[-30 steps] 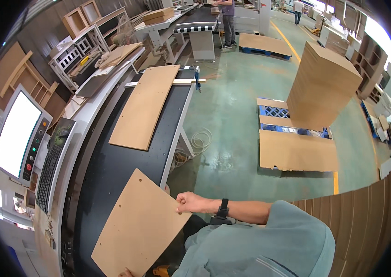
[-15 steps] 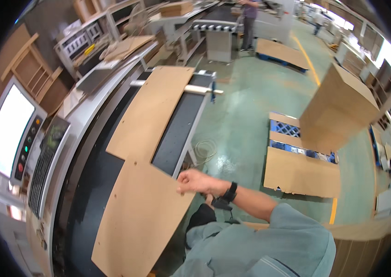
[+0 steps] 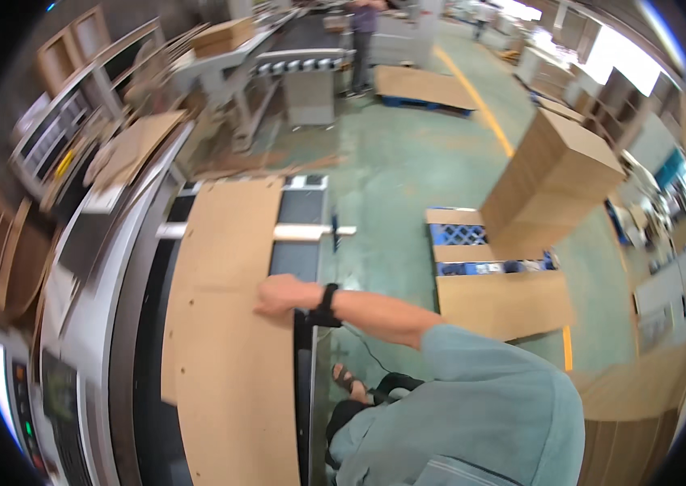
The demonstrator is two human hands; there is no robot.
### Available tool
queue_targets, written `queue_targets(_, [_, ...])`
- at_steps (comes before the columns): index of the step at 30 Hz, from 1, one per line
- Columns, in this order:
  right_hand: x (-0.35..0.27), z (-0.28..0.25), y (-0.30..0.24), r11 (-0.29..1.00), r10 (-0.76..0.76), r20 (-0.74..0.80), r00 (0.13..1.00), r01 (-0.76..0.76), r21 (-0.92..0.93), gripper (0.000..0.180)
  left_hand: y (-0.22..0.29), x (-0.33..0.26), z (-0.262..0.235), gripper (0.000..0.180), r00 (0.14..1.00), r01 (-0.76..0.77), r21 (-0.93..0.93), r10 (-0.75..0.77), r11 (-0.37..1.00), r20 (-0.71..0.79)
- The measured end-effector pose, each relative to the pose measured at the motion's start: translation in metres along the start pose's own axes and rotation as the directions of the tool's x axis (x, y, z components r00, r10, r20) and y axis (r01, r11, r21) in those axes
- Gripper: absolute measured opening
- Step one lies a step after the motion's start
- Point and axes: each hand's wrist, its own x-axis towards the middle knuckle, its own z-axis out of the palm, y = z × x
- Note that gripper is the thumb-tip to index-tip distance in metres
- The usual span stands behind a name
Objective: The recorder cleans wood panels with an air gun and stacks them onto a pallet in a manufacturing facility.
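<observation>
Right hand on near panel.
Right hand (image 3: 282,294) rests palm-down, ungripped, on near panel (image 3: 233,381); far panel (image 3: 233,231) lies at 12 o'clock; left hand unseen.

The near brown board (image 3: 233,389), flat and thin, lay lengthwise on the dark machine bed, its far edge abutting the second brown board (image 3: 233,235) lying flat beyond it.

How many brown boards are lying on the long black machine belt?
2: the near board lies under the right hand; the far board lies just beyond it, edges meeting. Others may be hidden.
</observation>
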Motion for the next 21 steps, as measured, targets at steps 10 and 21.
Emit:
queue_targets(10, [0.076, -0.057, 0.061, 0.971, -0.019, -0.430, 0.903, -0.085, -0.222, 0.020, 0.121, 0.056, 0.168, 0.044, 0.992, -0.078, 0.296, 0.046, 0.952, 0.115])
queue_targets(21, [-0.060, -0.228, 0.086, 0.925, -0.162, -0.009, 0.987, 0.155, 0.347, 0.036, 0.082, 0.184, 0.239, 0.040, 0.535, -0.747, 0.652, 0.701, 0.130, 0.472])
